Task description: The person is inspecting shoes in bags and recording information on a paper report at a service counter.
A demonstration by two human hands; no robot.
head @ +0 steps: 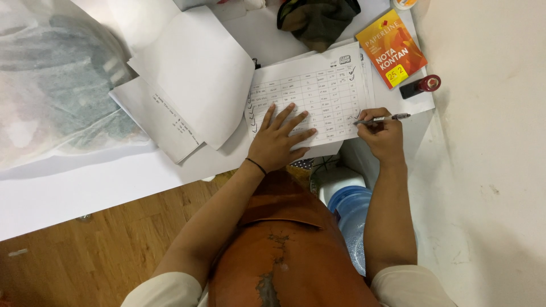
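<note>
form sheet flat on white table; left hand pressed on it w/ fingers spread, right hand fingers pinching pen at sheet's right edge.

Single head-worn view, looking steeply down from above, close over white table, wood floor below

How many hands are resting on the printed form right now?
2. The left hand lies flat, fingers spread, on the printed form; the right hand sits at the form's right edge, holding a pen. No other hands show.
</note>
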